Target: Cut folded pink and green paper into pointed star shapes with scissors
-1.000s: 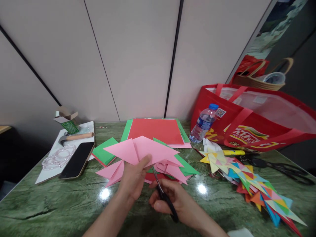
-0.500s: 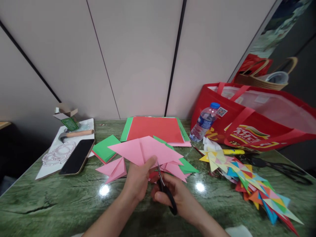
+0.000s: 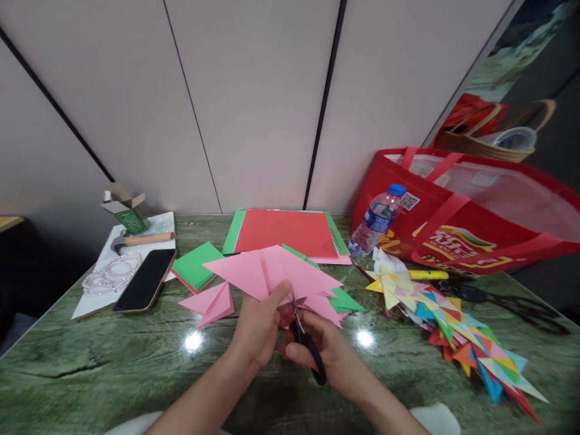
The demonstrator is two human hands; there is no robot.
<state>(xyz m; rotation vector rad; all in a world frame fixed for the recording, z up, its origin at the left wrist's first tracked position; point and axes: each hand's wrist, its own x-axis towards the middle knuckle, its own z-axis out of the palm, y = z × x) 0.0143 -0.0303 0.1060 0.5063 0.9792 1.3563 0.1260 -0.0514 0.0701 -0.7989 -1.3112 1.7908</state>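
My left hand (image 3: 263, 323) pinches the lower edge of a folded pink paper (image 3: 272, 270), its thumb on top. Closed around the black handles of a pair of scissors (image 3: 312, 353) is my right hand (image 3: 324, 344). The scissor blades point up at the lower edge of the pink paper, just right of my left thumb; whether they are cutting I cannot tell. Another folded pink piece (image 3: 212, 304) lies on the table to the left. More folded pink and green pieces (image 3: 347, 300) rest partly hidden behind the held paper.
Red and green sheets (image 3: 285, 229) lie at the back, square green papers (image 3: 198, 266) at left. A phone (image 3: 145, 281), a hammer (image 3: 147, 238) and a small box (image 3: 129, 217) sit far left. At right are a bottle (image 3: 378, 219), a red bag (image 3: 435, 217) and a colourful paper chain (image 3: 462, 338).
The camera view has shifted slightly. Both hands keep nearly the same pose, with the pink paper and scissors still held close together.
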